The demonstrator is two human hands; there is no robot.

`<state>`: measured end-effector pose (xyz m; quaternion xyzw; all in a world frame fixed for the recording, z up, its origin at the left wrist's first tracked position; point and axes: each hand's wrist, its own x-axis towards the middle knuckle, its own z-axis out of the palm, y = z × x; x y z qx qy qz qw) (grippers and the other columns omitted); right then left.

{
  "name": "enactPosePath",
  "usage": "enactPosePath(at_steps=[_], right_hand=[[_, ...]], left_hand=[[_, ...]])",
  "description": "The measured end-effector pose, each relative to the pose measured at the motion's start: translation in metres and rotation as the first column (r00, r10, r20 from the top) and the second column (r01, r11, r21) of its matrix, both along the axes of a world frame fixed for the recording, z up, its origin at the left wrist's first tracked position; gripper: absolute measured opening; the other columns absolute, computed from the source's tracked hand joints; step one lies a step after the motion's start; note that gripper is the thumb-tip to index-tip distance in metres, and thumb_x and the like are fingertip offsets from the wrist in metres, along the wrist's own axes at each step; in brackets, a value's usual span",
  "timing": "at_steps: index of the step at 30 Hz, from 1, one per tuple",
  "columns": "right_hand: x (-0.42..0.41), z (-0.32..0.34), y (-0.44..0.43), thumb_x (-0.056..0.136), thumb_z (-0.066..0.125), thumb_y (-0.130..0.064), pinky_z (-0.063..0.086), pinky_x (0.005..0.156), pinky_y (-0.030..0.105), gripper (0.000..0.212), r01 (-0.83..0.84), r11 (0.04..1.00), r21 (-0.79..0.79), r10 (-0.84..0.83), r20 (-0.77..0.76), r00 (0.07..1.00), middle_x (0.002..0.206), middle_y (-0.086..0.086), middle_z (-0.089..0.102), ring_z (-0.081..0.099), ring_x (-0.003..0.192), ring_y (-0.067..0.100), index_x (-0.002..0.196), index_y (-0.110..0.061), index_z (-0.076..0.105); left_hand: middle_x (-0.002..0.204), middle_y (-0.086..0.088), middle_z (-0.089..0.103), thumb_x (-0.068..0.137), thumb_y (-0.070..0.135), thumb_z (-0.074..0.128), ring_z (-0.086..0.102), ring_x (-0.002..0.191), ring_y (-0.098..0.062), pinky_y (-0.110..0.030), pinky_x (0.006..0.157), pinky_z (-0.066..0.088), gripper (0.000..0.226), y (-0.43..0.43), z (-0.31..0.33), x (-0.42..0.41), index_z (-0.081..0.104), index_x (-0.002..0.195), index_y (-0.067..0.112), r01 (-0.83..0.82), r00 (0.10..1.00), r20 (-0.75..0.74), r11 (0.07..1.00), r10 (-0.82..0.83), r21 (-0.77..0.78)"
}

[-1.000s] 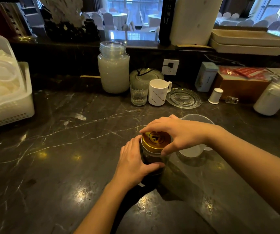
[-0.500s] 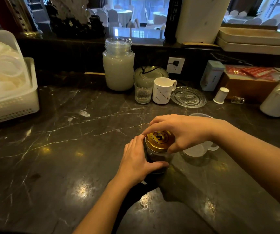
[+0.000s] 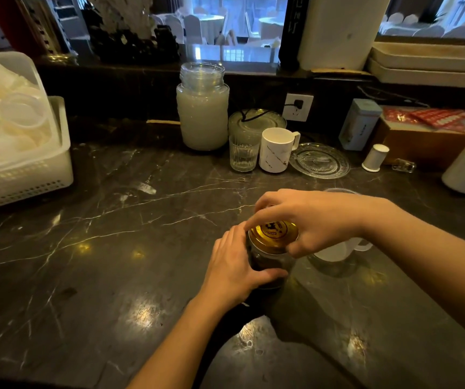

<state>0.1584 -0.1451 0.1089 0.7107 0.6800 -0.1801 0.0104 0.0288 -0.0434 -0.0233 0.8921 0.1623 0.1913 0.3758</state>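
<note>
gripping a dark glass jar (image 3: 267, 265) at lower centre of the frame, the left hand (image 3: 234, 265) wraps its side while the right hand (image 3: 312, 220) curls fingertips round the gold lid (image 3: 273, 235); the jar stands on the marble counter (image 3: 113, 248), a clear measuring cup (image 3: 338, 248) just behind.

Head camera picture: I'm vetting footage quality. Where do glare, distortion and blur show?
In the head view, glare spots dot the dark marble counter; the white basket leans from wide-angle distortion; the gold lid and the jar under it look fairly sharp.
</note>
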Motion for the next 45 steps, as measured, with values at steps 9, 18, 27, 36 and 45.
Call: enactPosePath(at_steps=[9,18,27,36,45], right_hand=[[-0.006,-0.004,0.004,0.069,0.057,-0.066,0.047,0.078,0.034,0.070,0.094,0.995,-0.013,-0.092,0.138,0.986,0.132,0.002,0.037,0.043,0.108,0.019,0.130,-0.047,0.027],[-0.008,-0.015,0.006,0.066,0.035,-0.082,0.044,0.059,0.027,0.079,0.143,0.979,0.144,-0.187,0.369,0.910,0.116,0.004,0.056,0.056,0.089,0.020,0.127,-0.033,0.040],[-0.006,-0.017,0.000,0.063,0.040,-0.083,0.047,0.063,0.030,0.085,0.131,0.982,0.136,-0.173,0.377,0.910,0.115,0.004,0.055,0.054,0.088,0.019,0.132,-0.034,0.030],[-0.001,-0.030,-0.002,0.082,0.040,-0.064,0.042,0.048,0.028,0.058,-0.224,0.950,0.220,0.130,0.373,0.919,0.105,0.009,0.052,0.051,0.076,0.019,0.123,-0.022,0.040],[-0.010,-0.049,0.003,0.080,0.036,-0.062,0.030,0.040,0.024,0.055,-0.078,0.919,0.387,-0.060,0.332,0.942,0.084,0.011,0.056,0.047,0.048,0.022,0.109,-0.018,0.049]], left_hand=[[0.110,0.019,0.037,0.052,0.068,0.070,0.024,0.094,0.010,-0.022,0.089,0.028,0.094,0.001,0.000,0.000,0.037,0.130,0.026,0.003,1.000,-0.016,1.000,-0.003,-0.014],[0.111,0.022,0.040,0.054,0.065,0.073,0.038,0.107,0.000,-0.024,0.092,0.038,0.091,0.001,0.002,0.000,0.037,0.129,0.031,0.038,0.998,-0.050,0.998,-0.041,-0.055],[0.103,0.034,0.037,0.051,0.069,0.071,0.034,0.102,0.008,-0.013,0.075,0.031,0.087,0.002,0.001,0.001,0.033,0.124,0.040,0.030,0.998,-0.047,0.997,-0.034,-0.071],[0.120,0.022,0.055,0.047,0.039,0.091,0.052,0.111,0.008,-0.014,0.092,0.046,0.084,0.036,0.029,0.017,0.038,0.110,0.055,0.348,0.881,-0.212,0.884,-0.422,-0.312],[0.097,0.027,0.062,0.041,0.062,0.079,0.057,0.092,0.008,-0.031,0.079,0.051,0.064,0.013,0.016,0.006,0.045,0.095,0.059,0.123,0.979,-0.136,0.975,-0.149,-0.186]])
